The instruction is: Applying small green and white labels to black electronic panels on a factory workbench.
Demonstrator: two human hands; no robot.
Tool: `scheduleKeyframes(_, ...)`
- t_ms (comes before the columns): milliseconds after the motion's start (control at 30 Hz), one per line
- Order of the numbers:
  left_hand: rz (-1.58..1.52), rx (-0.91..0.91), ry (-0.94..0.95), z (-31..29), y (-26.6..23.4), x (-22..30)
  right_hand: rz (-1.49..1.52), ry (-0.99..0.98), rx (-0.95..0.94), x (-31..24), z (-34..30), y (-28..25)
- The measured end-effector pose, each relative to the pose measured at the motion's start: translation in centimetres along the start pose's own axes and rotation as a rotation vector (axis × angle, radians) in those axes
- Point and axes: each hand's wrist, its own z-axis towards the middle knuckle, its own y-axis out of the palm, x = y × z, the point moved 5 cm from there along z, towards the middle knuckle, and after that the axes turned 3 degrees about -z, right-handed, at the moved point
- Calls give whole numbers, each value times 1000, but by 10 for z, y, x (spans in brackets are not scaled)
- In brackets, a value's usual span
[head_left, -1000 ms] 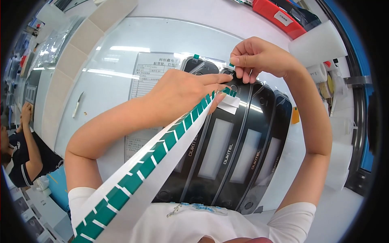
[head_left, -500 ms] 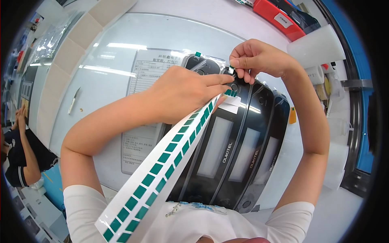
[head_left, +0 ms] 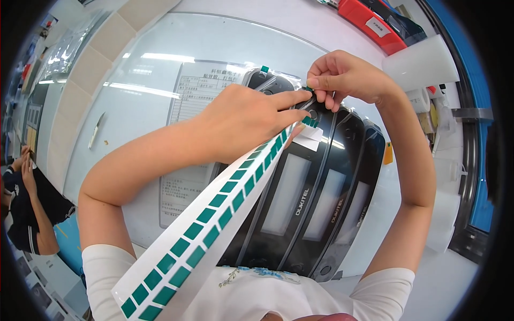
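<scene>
My left hand (head_left: pixel 243 120) holds a long white sheet of green stickers (head_left: pixel 211 235) near its far end, the thumb below it. Its index and middle fingers stretch over the top end of a black phone-like panel (head_left: pixel 284 187). The index fingertip presses next to a small green sticker (head_left: pixel 308 89) at that panel's top edge. From the right, my right hand (head_left: pixel 342 80) pinches at this sticker with thumb and forefinger, the other fingers curled. Several such black panels in clear film overlap side by side under my hands. A small white paper piece (head_left: pixel 308 140) with green tabs lies below the left fingertips.
A printed sheet (head_left: pixel 184 96) lies under a clear cover left of the panels. Farther left is a white pen-like cutter (head_left: pixel 97 131). At the back right are a red bin (head_left: pixel 369 24) and white rolls (head_left: pixel 423 61). Another person's hands (head_left: pixel 27 171) show at the far left.
My left index finger has slid forward onto the panel's top edge beside the green sticker, which was lifted with its white side showing. The sticker sheet's near end has swung slightly left.
</scene>
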Motion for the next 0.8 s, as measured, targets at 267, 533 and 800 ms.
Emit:
scheduleKeyframes(267,-842,7,-450,-13,-8,-6,-78,-203,417,24,-60,-15)
scheduleKeyframes(533,-969,-272,-822,19,4,26,-920,-622,703,18,-108,30)
scheduleKeyframes(800,-971,-178,-700,21,20,22,93,-289,457,40,-108,15)
